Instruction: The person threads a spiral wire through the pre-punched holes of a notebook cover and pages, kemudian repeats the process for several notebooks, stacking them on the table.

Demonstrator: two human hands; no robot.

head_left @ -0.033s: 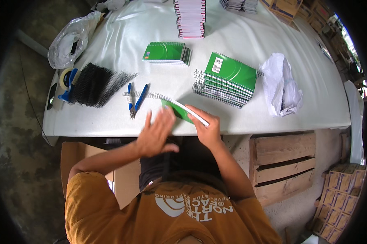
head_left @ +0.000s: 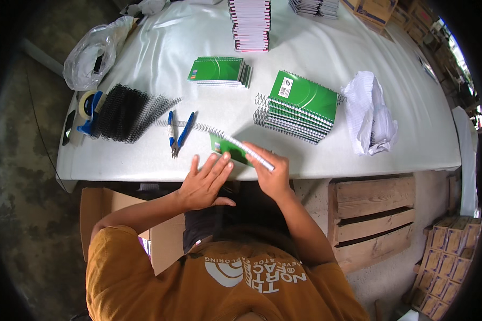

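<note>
Green notebook (head_left: 231,149) — tilted at table's near edge, wire spiral (head_left: 198,127) half threaded.

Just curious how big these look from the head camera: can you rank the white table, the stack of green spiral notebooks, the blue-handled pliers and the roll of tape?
1. White table
2. Stack of green spiral notebooks
3. Blue-handled pliers and roll of tape: they look alike in size, and the tape is partly hidden, so I won't rank them.
</note>
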